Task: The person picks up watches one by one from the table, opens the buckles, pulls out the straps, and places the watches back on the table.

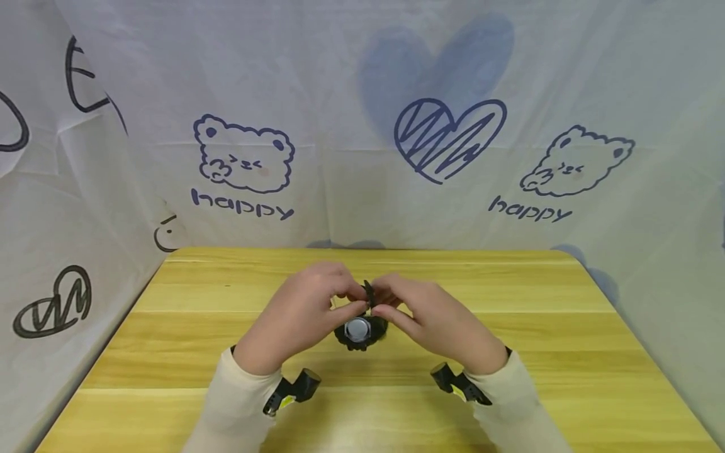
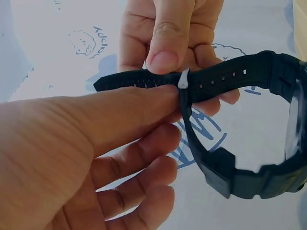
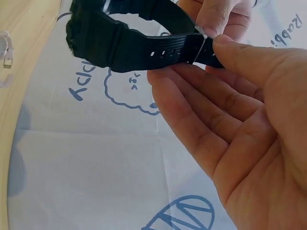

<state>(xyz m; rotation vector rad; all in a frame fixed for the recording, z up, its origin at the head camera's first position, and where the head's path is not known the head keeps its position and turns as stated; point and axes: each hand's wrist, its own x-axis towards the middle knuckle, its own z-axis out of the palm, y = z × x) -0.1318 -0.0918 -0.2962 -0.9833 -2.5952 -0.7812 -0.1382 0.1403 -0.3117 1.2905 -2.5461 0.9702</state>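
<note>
A black wristwatch [image 1: 358,329] with a round face is held between both hands over the table, its strap looped through a pale metal buckle [image 2: 183,79]. My left hand [image 1: 308,308] pinches the strap at the buckle between thumb and fingers. From the other side, my right hand [image 1: 433,314] pinches the strap's tail, its thumb on top in the left wrist view. The pointed strap end [image 2: 108,82] sticks out past the buckle there. A row of holes runs along the strap [image 3: 163,51] in the right wrist view.
The wooden table [image 1: 170,352] has rounded far corners. Behind it hangs a white cloth [image 1: 340,82] with drawn bears, hearts and lettering. A black camera [image 1: 306,385] sits on the left wrist, another camera [image 1: 443,377] on the right. A white plug [image 3: 7,62] shows at the right wrist view's edge.
</note>
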